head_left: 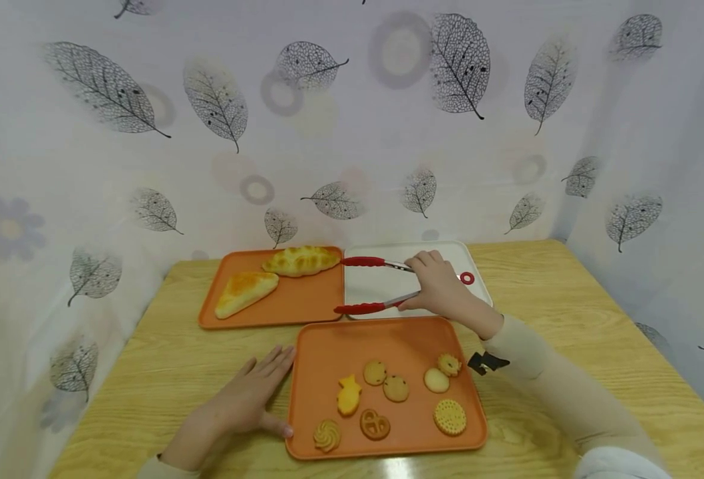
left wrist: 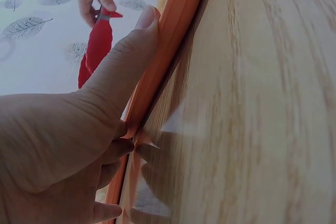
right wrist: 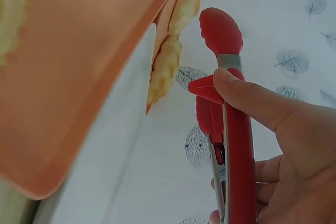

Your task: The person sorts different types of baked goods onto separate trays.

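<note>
My right hand (head_left: 442,286) grips a pair of red-tipped metal tongs (head_left: 360,309) above the white tray (head_left: 370,283). The tongs' arms are spread, with tips pointing left towards the rear orange tray (head_left: 304,303). One tip appears close to a long golden bread (head_left: 301,261); contact cannot be told. Nothing shows between the tips. In the right wrist view, the thumb lies along the red tongs (right wrist: 240,156). My left hand (head_left: 241,402) lies at the left edge of the front orange tray (head_left: 328,346), fingers extended, thumb touching the rim.
A triangular bread (head_left: 245,293) lies left on the rear orange tray. The front tray bears several biscuits, among them a pretzel (head_left: 374,424), a pineapple-shaped one (head_left: 349,397) and a round dotted one (head_left: 450,417). A leaf-patterned cloth (head_left: 352,133) hangs behind the wooden table (head_left: 537,286).
</note>
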Demonstrator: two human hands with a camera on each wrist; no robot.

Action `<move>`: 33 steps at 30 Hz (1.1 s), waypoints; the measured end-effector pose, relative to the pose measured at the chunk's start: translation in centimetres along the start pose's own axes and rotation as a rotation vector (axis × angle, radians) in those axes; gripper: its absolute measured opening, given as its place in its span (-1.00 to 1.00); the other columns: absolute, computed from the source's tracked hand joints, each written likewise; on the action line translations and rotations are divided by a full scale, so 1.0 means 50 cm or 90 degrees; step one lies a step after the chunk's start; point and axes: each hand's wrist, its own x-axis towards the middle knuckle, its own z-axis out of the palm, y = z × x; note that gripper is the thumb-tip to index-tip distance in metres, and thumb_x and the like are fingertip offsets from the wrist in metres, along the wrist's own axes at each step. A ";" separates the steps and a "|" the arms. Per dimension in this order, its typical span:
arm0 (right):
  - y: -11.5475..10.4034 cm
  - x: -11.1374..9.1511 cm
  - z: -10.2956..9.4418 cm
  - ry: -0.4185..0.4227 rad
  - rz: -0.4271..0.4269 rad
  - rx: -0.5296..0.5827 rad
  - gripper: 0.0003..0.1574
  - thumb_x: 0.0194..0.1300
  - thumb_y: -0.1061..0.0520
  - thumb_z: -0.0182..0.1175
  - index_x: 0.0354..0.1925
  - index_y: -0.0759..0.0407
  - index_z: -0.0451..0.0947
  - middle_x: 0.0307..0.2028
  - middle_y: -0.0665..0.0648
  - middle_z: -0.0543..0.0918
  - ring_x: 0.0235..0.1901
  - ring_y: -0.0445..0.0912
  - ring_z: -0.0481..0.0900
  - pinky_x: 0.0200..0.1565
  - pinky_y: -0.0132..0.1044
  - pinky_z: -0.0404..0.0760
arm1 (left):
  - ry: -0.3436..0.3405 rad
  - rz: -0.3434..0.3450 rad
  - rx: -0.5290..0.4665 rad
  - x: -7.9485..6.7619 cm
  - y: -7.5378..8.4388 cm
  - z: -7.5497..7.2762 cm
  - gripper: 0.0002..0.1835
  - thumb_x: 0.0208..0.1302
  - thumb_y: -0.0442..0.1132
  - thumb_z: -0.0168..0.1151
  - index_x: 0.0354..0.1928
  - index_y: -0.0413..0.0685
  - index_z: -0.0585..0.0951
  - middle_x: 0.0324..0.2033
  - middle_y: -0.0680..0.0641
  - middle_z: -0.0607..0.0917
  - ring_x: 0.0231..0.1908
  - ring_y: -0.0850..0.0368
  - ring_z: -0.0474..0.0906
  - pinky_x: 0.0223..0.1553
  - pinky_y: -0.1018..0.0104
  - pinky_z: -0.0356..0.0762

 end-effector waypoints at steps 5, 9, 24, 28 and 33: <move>0.029 -0.033 -0.004 0.007 0.023 0.011 0.06 -0.22 -0.20 0.59 0.14 0.33 0.45 0.04 0.29 0.51 0.04 0.19 0.37 -0.11 0.09 0.48 | 0.005 0.006 0.003 0.001 -0.001 0.002 0.41 -0.24 0.54 0.24 0.54 -0.17 -0.06 0.53 -0.23 0.02 0.52 -0.23 -0.11 0.37 -0.43 -0.04; 0.049 -0.062 -0.004 0.014 0.031 0.031 0.04 -0.22 -0.17 0.60 0.12 0.37 0.46 0.02 0.31 0.52 0.01 0.21 0.37 -0.06 0.11 0.46 | 0.003 0.008 -0.001 0.003 -0.002 0.003 0.41 -0.24 0.54 0.25 0.54 -0.17 -0.06 0.53 -0.23 0.01 0.52 -0.23 -0.12 0.36 -0.43 -0.05; 0.140 -0.167 -0.032 0.039 0.039 0.104 -0.02 -0.30 -0.01 0.65 0.08 0.36 0.50 0.01 0.35 0.56 0.03 0.24 0.39 -0.01 0.16 0.45 | 0.003 0.015 0.000 0.004 -0.002 -0.002 0.39 -0.22 0.51 0.27 0.53 -0.20 -0.03 0.52 -0.25 0.03 0.52 -0.25 -0.10 0.36 -0.44 -0.04; 0.163 -0.189 -0.037 0.062 0.002 0.086 -0.02 -0.36 -0.01 0.66 0.05 0.33 0.52 0.01 0.34 0.57 0.01 0.23 0.42 -0.04 0.19 0.43 | 0.002 0.013 0.001 0.004 -0.003 -0.004 0.40 -0.22 0.51 0.26 0.53 -0.21 -0.03 0.52 -0.25 0.04 0.52 -0.25 -0.10 0.35 -0.45 -0.05; 0.180 -0.215 -0.039 0.070 -0.039 0.063 0.01 -0.41 -0.04 0.66 0.06 0.32 0.55 -0.02 0.29 0.58 -0.01 0.18 0.42 -0.08 0.13 0.40 | -0.001 0.009 0.000 0.004 -0.003 -0.006 0.40 -0.22 0.51 0.26 0.53 -0.20 -0.04 0.52 -0.25 0.02 0.52 -0.25 -0.11 0.35 -0.45 -0.05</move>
